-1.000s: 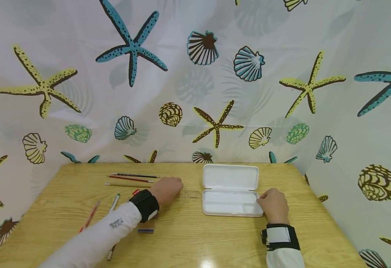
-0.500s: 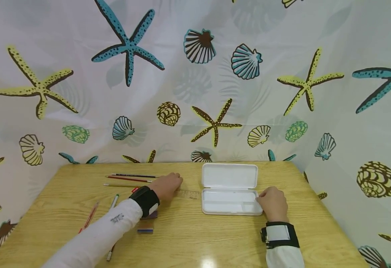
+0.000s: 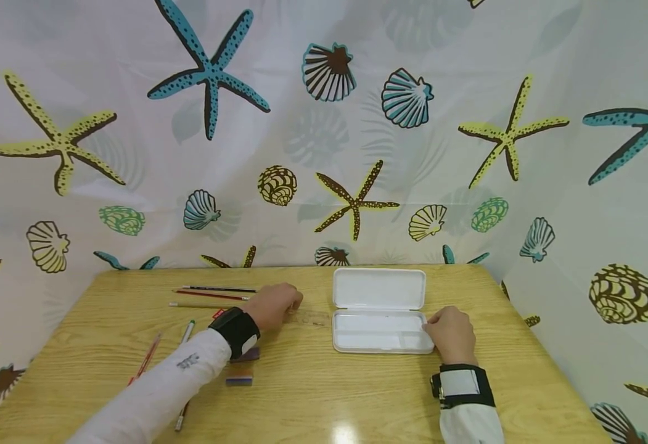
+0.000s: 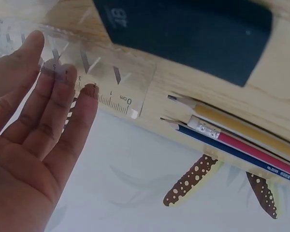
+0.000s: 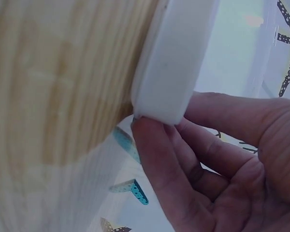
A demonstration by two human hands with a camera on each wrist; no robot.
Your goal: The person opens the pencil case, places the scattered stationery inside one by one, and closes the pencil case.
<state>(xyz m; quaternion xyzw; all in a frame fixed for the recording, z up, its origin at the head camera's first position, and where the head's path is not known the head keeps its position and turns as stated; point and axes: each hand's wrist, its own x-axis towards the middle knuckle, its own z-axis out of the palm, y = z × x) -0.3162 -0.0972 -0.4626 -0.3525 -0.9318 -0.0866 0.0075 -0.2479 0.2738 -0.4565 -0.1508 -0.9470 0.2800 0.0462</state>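
In the head view, my left hand (image 3: pixel 272 307) reaches over the table left of the open white pencil case (image 3: pixel 383 353). It pinches a clear ruler (image 4: pixel 121 92), with the thumb on the near face and fingertips showing through the marked edge in the left wrist view. Part of the ruler lies behind the hand. My right hand (image 3: pixel 452 334) grips the right end of the pencil case. In the right wrist view the thumb lies at its inner side and a fingertip presses under its outer corner. The case's lid stands back, and its compartments hold nothing visible.
Three pencils (image 3: pixel 213 295) lie at the back left. A green-capped marker (image 3: pixel 188 331), a red pen (image 3: pixel 150 354) and a blue-and-white block (image 3: pixel 239 381) lie nearer. A dark block marked 4B (image 4: pixel 183 38) is close to my left hand. A patterned curtain (image 3: pixel 324 142) hangs behind the table.
My left hand has shifted slightly, and the ruler beside it looks a little tilted from before. My right hand keeps its grip on the case. The whole head view has drifted slightly.
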